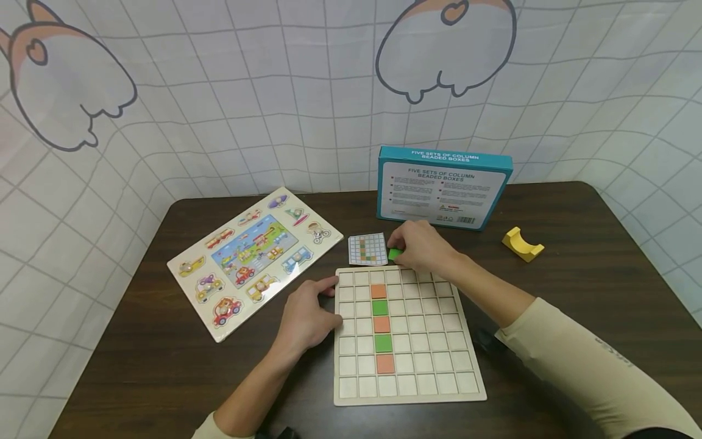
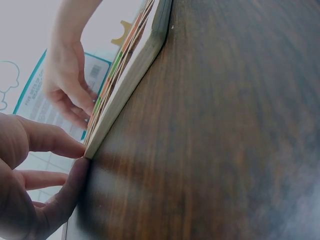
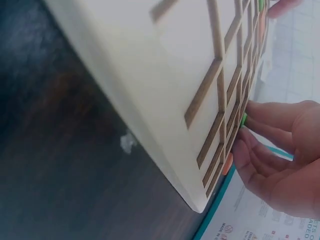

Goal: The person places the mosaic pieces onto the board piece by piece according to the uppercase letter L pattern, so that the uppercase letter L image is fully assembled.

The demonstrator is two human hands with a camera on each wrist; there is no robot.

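Note:
A light wooden grid board [image 1: 411, 401] lies on the dark table, with orange tiles [image 1: 385, 364] and green tiles [image 1: 382, 343] alternating down one column. Beyond its far edge, my right hand [image 1: 422, 247] pinches a green tile [image 3: 244, 120] between thumb and fingers. An orange tile [image 3: 228, 164] shows by that hand in the right wrist view. My left hand [image 1: 307, 317] rests thumb and forefinger against the board's left edge, fingers fairly straight. Beside the held tile lies a small pattern card [image 1: 368, 249] printed with a coloured grid.
A vehicle picture puzzle [image 1: 255, 262] lies at an angle on the left. Behind my right hand stands a blue and white box [image 1: 441, 189]. A yellow curved block [image 1: 523, 244] sits at the right. A patterned cloth hangs behind the table [image 1: 559, 292].

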